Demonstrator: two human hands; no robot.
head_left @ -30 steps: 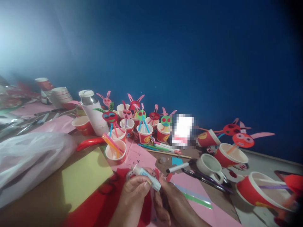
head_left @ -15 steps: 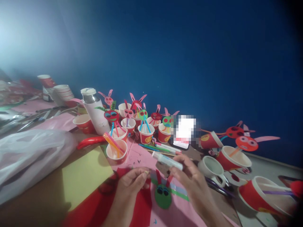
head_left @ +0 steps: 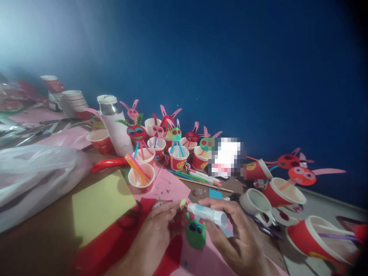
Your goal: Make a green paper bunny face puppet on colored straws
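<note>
Pinching a small pale-yellow paper scrap [head_left: 183,204] between thumb and forefinger, the left hand [head_left: 159,230] keeps its grip clenched just above the desk [head_left: 37,249], low in the middle of the view. At 6 o'clock from the scrap lies a green oval paper face with dark eyes and red ears [head_left: 196,234], flat on pink paper between the two hands. At 3 o'clock from the scrap comes a white glue stick with a blue label [head_left: 208,214], lying nearly level with its tip pointing to 9 o'clock, right at the scrap; whether the two touch I cannot tell. The right hand [head_left: 238,234] has its grip closed round the stick's rear half.

Round about, a pale-yellow paper sheet [head_left: 100,205] lies at 9 o'clock from the left hand, a red paper cup holding coloured straws [head_left: 140,180] stands at 11 o'clock, and a white mug [head_left: 255,203] sits at 2 o'clock from the right hand.
</note>
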